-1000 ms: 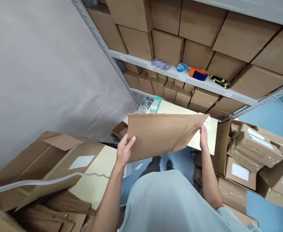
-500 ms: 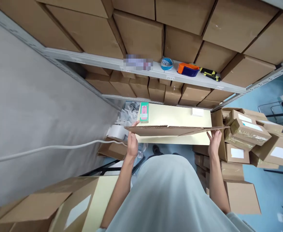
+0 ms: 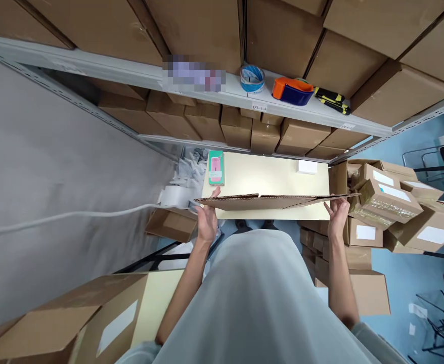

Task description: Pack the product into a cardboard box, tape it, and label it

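I hold a flattened cardboard box [image 3: 267, 201] level, edge-on to me, above a small pale yellow table [image 3: 267, 174]. My left hand [image 3: 207, 220] grips its left end, thumb on top. My right hand [image 3: 336, 216] supports the right end from below with its fingers curled against the edge. On the table lie a green packet with a pink item [image 3: 216, 168] at the far left corner and a small white box [image 3: 306, 166] at the far right.
A metal shelf [image 3: 131, 76] ahead carries stacked cartons, a blue tape roll [image 3: 252, 78], an orange-blue tape dispenser [image 3: 292, 91] and a yellow-black tool [image 3: 330, 100]. Taped parcels [image 3: 391, 202] pile up at right. An open carton [image 3: 78, 318] sits at lower left; a white paper roll [image 3: 174, 196] lies left of the table.
The flattened box has tipped from facing me to lying level over the table. My view has swung right and closer to the shelf.
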`<action>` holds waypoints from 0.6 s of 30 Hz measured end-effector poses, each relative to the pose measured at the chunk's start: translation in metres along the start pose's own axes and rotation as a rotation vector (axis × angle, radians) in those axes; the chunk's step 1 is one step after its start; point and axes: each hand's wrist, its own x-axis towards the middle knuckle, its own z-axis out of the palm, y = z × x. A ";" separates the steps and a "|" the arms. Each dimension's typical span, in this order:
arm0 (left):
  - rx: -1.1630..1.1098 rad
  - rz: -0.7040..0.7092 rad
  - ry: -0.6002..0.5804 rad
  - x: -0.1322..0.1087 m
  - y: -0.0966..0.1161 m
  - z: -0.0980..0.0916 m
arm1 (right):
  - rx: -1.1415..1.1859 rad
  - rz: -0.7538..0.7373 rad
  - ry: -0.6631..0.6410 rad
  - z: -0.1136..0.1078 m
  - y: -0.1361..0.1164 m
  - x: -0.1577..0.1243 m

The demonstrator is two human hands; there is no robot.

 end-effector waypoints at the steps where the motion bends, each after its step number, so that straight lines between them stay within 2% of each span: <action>1: 0.004 -0.017 -0.001 -0.002 -0.004 0.002 | -0.001 -0.001 -0.006 -0.003 0.003 0.004; 5: -0.018 -0.027 0.068 -0.005 -0.010 0.001 | -0.018 0.009 -0.021 -0.011 0.015 0.020; 9: -0.053 0.012 0.138 0.002 0.005 0.000 | -0.051 0.002 -0.047 -0.003 0.025 0.038; 12: -0.061 0.055 0.137 0.008 0.020 0.012 | -0.016 -0.011 -0.049 0.015 0.032 0.045; 15: -0.025 0.103 0.192 0.010 0.031 0.030 | -0.012 -0.058 0.022 0.032 0.036 0.044; 18: 0.010 0.118 0.239 0.009 0.034 0.041 | -0.039 -0.098 0.049 0.037 0.037 0.039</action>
